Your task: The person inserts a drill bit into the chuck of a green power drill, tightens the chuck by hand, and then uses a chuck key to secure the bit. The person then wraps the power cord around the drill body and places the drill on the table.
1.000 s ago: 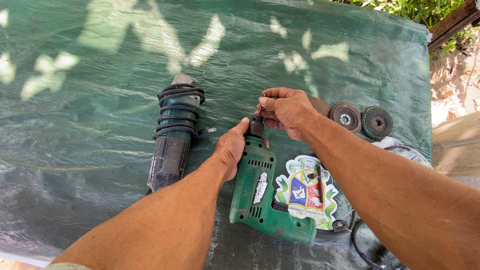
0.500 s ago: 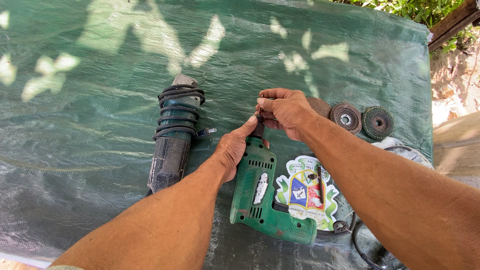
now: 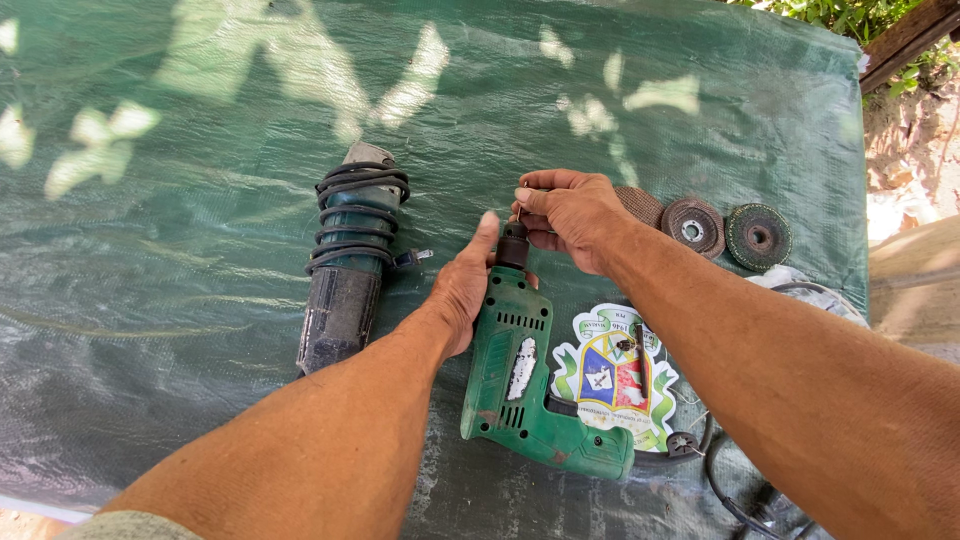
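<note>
A green electric drill (image 3: 520, 385) lies on a green tarp (image 3: 180, 230), its chuck pointing away from me. My left hand (image 3: 462, 285) rests on the drill's front left side, thumb up by the dark chuck (image 3: 513, 245). My right hand (image 3: 570, 215) is closed over the chuck's tip, pinching a thin bit or key between thumb and finger; the item itself is mostly hidden.
A dark angle grinder (image 3: 350, 270) with its cord wound round the body lies left of the drill. Three grinding discs (image 3: 725, 230) sit in a row to the right. A colourful crest-shaped sticker (image 3: 615, 375) and black cable (image 3: 740, 490) lie by the drill handle.
Both hands stay at the chuck; the right hand's fingers have shifted slightly at the tip. The drill has not moved.
</note>
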